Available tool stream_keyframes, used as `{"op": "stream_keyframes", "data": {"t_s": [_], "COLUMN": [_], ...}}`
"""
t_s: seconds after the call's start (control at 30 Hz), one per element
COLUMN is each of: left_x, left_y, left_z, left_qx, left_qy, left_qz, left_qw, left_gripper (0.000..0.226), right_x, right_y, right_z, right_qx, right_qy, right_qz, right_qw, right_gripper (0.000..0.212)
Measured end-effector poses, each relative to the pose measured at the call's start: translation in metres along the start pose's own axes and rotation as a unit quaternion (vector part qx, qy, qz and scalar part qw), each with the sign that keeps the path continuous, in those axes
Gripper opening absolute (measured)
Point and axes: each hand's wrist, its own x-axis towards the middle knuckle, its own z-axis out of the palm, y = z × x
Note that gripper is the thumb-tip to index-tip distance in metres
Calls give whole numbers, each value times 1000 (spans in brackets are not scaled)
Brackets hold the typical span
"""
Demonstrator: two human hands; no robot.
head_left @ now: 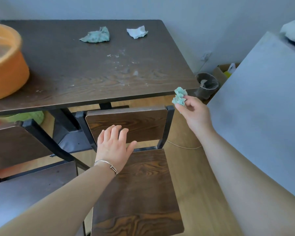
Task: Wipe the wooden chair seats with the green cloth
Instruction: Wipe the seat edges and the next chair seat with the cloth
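A wooden chair stands in front of me, its seat [143, 189] bare and its backrest [126, 124] toward the table. My left hand [113, 144] rests flat on the lower edge of the backrest, fingers apart, holding nothing. To the right of the backrest my right hand [192, 110] is raised, pinching a small crumpled green cloth [179, 96] in its fingertips, clear of the chair. A second chair's seat [32, 184] and backrest [12, 145] show at the left. Another green cloth [95, 35] lies on the table.
The dark wooden table [85, 70] carries an orange basin [5, 62] at its left, a crumpled white tissue [137, 32] and some white specks. A dark bin [207, 86] and a cardboard box [226, 70] stand on the floor at right, beside a grey surface [262, 106].
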Motion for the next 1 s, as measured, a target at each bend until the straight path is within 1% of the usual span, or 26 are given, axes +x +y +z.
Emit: {"op": "stream_keyframes", "data": {"t_s": [0.07,0.17,0.23,0.3,0.37,0.43,0.5,0.53,0.6,0.67,0.8,1.0], "left_x": [3,4,3,3,2,1,-2,-2,-4,-6,-10,-17], "left_y": [4,9,12,13,13,12,9,7,3,-2,-14,-37], "left_z": [0,2,5,8,11,14,17,17,18,19,22,26], "left_qx": [3,0,-2,-4,-6,-11,-14,-13,-6,0,13,11], "left_qy": [-5,-9,-9,-10,-9,-3,1,2,-2,-2,-3,4], "left_qz": [-3,-11,-16,-17,-17,-21,-27,-29,-32,-35,-40,-46], "left_qw": [1000,1000,1000,1000,1000,1000,1000,999,999,999,999,999], "left_gripper": [59,61,61,60,59,58,58,58,59,60,60,59], "right_x": [12,21,23,23,25,27,32,35,39,40,37,29], "right_y": [4,12,16,19,18,15,13,12,10,10,9,3], "right_z": [5,14,17,17,17,15,14,15,16,18,23,34], "right_qx": [-53,-101,-126,-149,-143,-102,-100,-124,-175,-197,-198,-189], "right_qy": [-33,-98,-119,-118,-112,-121,-139,-144,-140,-131,-113,-102], "right_qz": [-44,-80,-101,-114,-106,-78,-77,-93,-127,-146,-166,-169], "right_qw": [997,987,980,975,978,984,982,977,966,961,959,962], "right_gripper": [24,28,29,26,23,32,43,42,32,27,25,23]}}
